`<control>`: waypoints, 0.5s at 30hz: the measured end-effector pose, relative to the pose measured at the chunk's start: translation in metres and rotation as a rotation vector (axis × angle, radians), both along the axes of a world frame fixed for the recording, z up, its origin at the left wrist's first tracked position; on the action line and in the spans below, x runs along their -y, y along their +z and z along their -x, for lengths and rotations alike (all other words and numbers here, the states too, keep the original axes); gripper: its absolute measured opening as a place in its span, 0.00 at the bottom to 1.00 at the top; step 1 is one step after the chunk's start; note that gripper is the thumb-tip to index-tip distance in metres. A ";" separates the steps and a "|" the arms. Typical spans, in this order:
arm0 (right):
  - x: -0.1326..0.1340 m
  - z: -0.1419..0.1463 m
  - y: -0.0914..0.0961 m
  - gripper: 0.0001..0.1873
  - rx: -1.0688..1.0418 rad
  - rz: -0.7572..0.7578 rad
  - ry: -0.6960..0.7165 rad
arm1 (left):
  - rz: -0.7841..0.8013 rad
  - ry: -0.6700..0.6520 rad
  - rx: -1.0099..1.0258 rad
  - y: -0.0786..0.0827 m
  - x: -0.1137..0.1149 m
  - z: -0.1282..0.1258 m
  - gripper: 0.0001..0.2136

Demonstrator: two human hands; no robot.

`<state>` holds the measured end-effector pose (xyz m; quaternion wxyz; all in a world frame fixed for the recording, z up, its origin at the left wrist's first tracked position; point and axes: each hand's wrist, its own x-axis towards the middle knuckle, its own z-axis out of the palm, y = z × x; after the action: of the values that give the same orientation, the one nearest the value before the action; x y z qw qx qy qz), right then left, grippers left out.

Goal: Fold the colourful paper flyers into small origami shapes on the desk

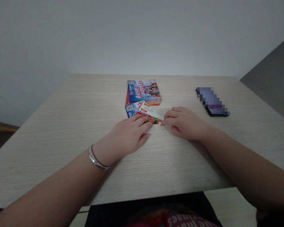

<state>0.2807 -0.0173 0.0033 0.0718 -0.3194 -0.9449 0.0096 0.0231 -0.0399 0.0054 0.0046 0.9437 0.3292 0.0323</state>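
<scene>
- Presently, in the head view, both forearms come in from the near corners and reach over the pale table (68, 126); the left one wears a silver bracelet (96, 159) at the wrist.
- The left hand (130, 134) lies palm down, not closed, its fingers stretched toward the right; their tips rest on the folded leaflet (150, 110).
- The right hand (186, 123) comes from the other side, with fingers bent and pointing left; its fingertips touch the leaflet's right end; whether they pinch it or only press it, I cannot tell.
- The leaflet is on the table, between the hands; a pale pointed flap lies on top, an orange-red strip shows below it, and a blue part with a square code shows at its left.
- Just beyond it is a pile of printed leaflets (145, 91), blue on top; well to the right lies a dark phone (211, 101), its screen blurred into squares.
</scene>
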 end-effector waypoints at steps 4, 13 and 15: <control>0.000 -0.003 0.002 0.18 0.002 0.000 -0.003 | 0.007 0.005 0.007 0.000 0.000 0.000 0.18; -0.002 -0.017 0.007 0.15 0.004 0.013 -0.025 | -0.006 -0.015 0.034 -0.001 -0.001 0.001 0.18; -0.003 -0.020 0.008 0.16 0.009 0.016 -0.028 | -0.006 -0.009 0.030 -0.001 -0.001 0.002 0.18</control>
<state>0.3002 -0.0143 0.0112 0.0652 -0.3330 -0.9406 0.0149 0.0212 -0.0388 0.0043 0.0070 0.9446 0.3247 0.0474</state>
